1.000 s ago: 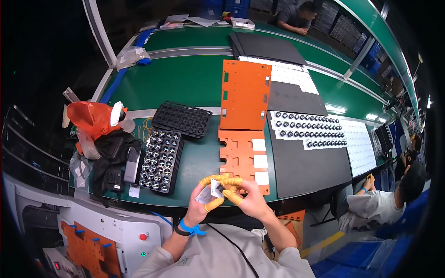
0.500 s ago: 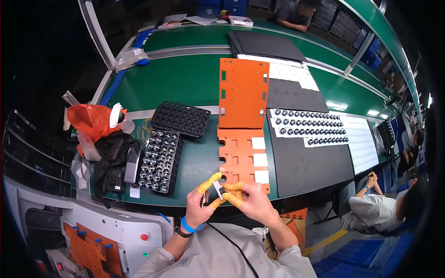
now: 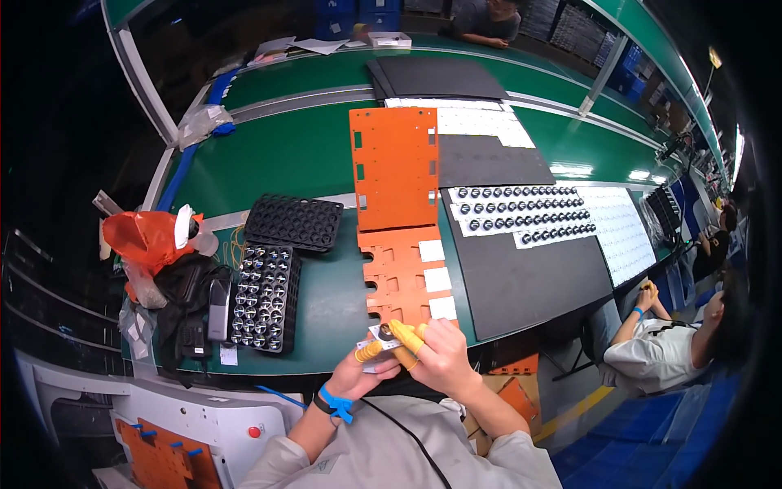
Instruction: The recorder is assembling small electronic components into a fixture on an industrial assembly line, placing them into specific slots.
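My left hand (image 3: 356, 376), with yellow finger cots on its fingers, pinches a small white plate (image 3: 375, 344) in front of my chest. On that plate sits a dark round part (image 3: 386, 332). The fingers of my right hand (image 3: 440, 352), also in yellow cots, close against the round part from the right and partly hide it. Just beyond my hands lies an orange fixture base (image 3: 399, 265) with cutouts along its left side. Several white plates (image 3: 437, 279) lie along its right side. Its orange lid (image 3: 395, 167) stands raised at the far end.
Left of the fixture, a black tray (image 3: 287, 326) holds several shiny round parts; another black tray (image 3: 293, 222) lies behind it. On the right, black mats (image 3: 529, 285) carry white plates with black round parts (image 3: 521, 213). A co-worker (image 3: 652, 350) sits at the right.
The small white plate has turned from edge-on to face up, showing the dark round part on it. My right fingers have moved over that part. The whole view has shifted slightly.
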{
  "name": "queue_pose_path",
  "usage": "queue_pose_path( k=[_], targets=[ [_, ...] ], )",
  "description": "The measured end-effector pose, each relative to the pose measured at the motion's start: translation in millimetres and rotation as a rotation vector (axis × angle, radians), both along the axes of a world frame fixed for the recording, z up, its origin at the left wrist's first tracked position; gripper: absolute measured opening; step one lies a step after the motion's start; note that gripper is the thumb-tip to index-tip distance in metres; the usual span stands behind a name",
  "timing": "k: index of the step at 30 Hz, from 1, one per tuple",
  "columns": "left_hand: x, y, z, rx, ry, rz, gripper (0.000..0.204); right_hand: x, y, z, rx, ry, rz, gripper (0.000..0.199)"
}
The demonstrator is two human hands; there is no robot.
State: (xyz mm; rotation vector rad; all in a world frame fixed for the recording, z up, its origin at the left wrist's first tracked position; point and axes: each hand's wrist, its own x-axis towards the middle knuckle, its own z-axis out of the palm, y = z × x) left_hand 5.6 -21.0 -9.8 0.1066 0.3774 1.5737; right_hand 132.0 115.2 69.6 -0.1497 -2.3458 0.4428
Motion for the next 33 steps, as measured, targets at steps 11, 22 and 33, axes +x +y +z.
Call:
queue_pose_path(
  k=[11,22,33],
  targets=[
    [4.4,15.4,29.5,-0.360,1.373,0.365,0.034,9.1,26.7,-12.6,0.042,-0.137,-0.016,0.026],
    [-46.0,58.5,20.3,-0.484,1.704,0.792,0.018,8.3,28.0,-12.0,-0.113,-0.118,-0.175,0.042],
    [-98.2,110.1,-10.1,-0.814,1.800,0.541,0.028,13.2,17.5,-21.5,-0.229,-0.154,-0.135,0.048]
  ],
)
